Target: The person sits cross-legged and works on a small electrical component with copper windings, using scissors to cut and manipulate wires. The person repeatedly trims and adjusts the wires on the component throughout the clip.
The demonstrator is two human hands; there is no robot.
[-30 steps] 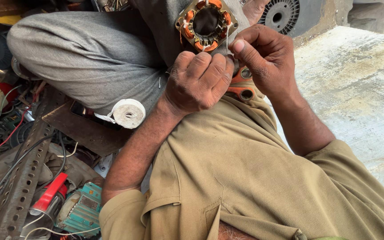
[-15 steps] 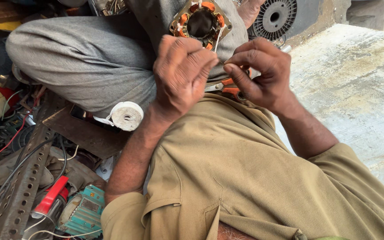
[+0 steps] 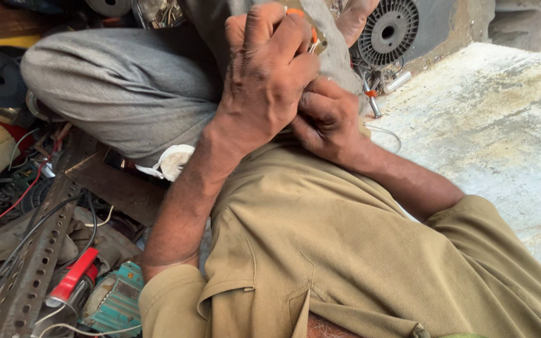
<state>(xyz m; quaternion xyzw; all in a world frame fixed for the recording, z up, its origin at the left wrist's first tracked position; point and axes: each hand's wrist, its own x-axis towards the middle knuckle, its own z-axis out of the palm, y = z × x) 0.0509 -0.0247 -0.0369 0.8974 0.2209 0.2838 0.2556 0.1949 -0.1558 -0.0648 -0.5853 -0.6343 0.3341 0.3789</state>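
Up at your lap, your left hand [image 3: 267, 81] has slid over the orange-wound stator [image 3: 305, 28], fingers clamped on it, while your right hand [image 3: 327, 119] drops beneath, fingers curled, grip unclear.

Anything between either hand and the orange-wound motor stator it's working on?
Nothing visible. The left hand is clamped over the stator, hiding most of it. The right hand is pressed in just below, touching the left hand; whether it reaches the stator is hidden.
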